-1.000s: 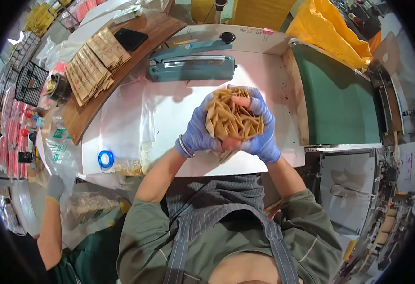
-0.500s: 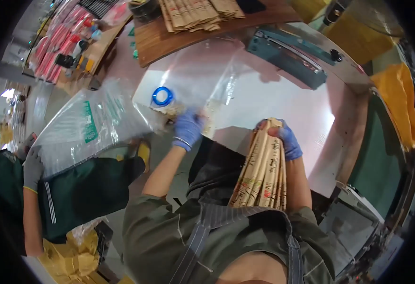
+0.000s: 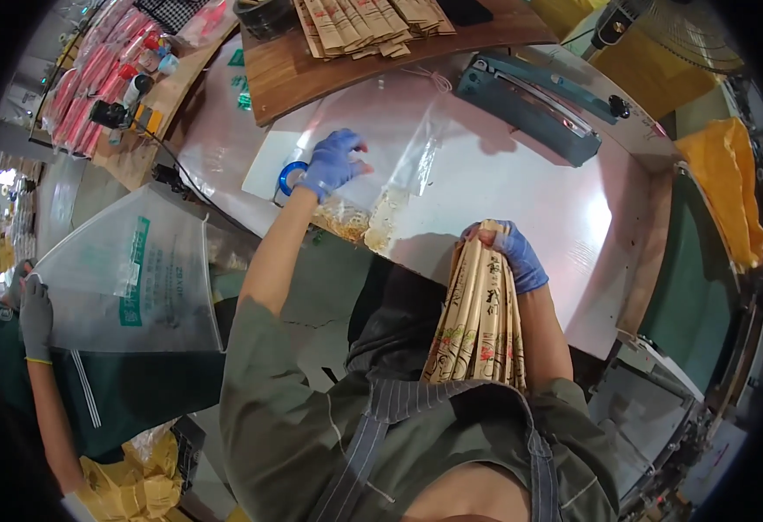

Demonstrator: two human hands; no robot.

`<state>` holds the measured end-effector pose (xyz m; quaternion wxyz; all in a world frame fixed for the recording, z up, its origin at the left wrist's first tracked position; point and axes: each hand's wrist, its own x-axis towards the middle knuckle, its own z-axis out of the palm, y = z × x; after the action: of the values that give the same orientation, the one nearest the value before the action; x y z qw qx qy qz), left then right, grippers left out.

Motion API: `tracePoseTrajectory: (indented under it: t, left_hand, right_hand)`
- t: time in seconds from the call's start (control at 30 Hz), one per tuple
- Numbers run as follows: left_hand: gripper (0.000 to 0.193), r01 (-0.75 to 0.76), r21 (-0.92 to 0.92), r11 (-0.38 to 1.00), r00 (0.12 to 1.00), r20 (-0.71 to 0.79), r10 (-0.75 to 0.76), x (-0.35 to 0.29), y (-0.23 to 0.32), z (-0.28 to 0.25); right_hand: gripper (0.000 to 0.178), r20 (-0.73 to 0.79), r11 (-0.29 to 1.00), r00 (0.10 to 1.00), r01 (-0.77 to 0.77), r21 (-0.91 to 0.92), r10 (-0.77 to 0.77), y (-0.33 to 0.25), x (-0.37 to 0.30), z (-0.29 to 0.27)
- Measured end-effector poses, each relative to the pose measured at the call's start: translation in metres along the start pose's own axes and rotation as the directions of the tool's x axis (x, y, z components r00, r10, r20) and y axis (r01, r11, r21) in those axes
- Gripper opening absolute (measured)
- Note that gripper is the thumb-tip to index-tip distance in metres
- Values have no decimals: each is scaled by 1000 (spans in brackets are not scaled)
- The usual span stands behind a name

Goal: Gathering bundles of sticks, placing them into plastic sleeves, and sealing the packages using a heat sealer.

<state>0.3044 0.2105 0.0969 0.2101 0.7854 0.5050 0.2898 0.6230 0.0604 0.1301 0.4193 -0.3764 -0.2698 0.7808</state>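
L hand [image 3: 332,163] moved nearer blue ring [image 3: 284,181], fingers parted; pkts [image 3: 484,317] gripped by R hand [image 3: 518,257] may be spilt if loosened.

1. To your right, an orange sack [image 3: 724,193] is drooping beside a green panel [image 3: 693,291];
2. at your upper right, a fan [image 3: 693,36] is showing its wire cage;
3. to your left, pink packages [image 3: 90,80] are lying near a side table [image 3: 127,165];
4. at your lower left, a co-worker [image 3: 155,387] is holding a clear bag [image 3: 177,300]; yellow wrapping [image 3: 142,478] is lying nearby.
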Motion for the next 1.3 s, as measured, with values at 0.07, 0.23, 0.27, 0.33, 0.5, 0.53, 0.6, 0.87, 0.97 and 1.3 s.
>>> tracePoseTrajectory:
  t: [0.07, 0.23, 0.27, 0.33, 0.5, 0.53, 0.6, 0.87, 0.97, 1.3]
  left_hand:
    - [16, -123, 241, 963, 960, 275, 54, 18, -9, 16]
    - [15, 163, 92, 982, 925, 332, -184, 20, -8, 31]
    - [16, 194, -114, 974, 930, 337, -146, 14, -8, 37]
    - [16, 54, -289, 956, 945, 323, 44, 7, 16, 46]
    - [18, -52, 123, 991, 987, 154, 33, 4, 24, 45]
    - [17, -81, 111, 991, 989, 128, 67, 6, 16, 48]
    - [17, -117, 91, 989, 988, 113, 106, 4, 20, 54]
    - [21, 76, -395, 916, 972, 235, 21, -37, 125, 85]
    - [20, 473, -368, 800, 841, 459, -286, -27, 124, 58]
    - [36, 10, 158, 987, 996, -90, 4, -74, 123, 74]
  right_hand:
    - [31, -9, 1000, 1000, -20, -8, 19, 1, 1, 0]
    - [28, -94, 1000, 996, -11, -21, 9, 6, -3, -10]
    - [28, -55, 999, 998, -19, -43, 17, 9, 2, -11]
    - [29, -26, 1000, 1000, 14, -25, -14, 19, 9, -16]
    - [26, -32, 994, 997, -71, -82, 68, 14, 17, -1]
    - [25, -40, 991, 996, -86, -101, 82, 11, 16, 1]
    - [25, -62, 988, 994, -100, -114, 94, 11, 16, 0]
    - [29, 5, 992, 999, -44, -115, 45, 25, 32, 4]
    - [28, -5, 972, 999, -34, -234, 33, 16, 30, 5]
    - [20, -45, 957, 998, 27, -288, -42, 19, 29, 6]
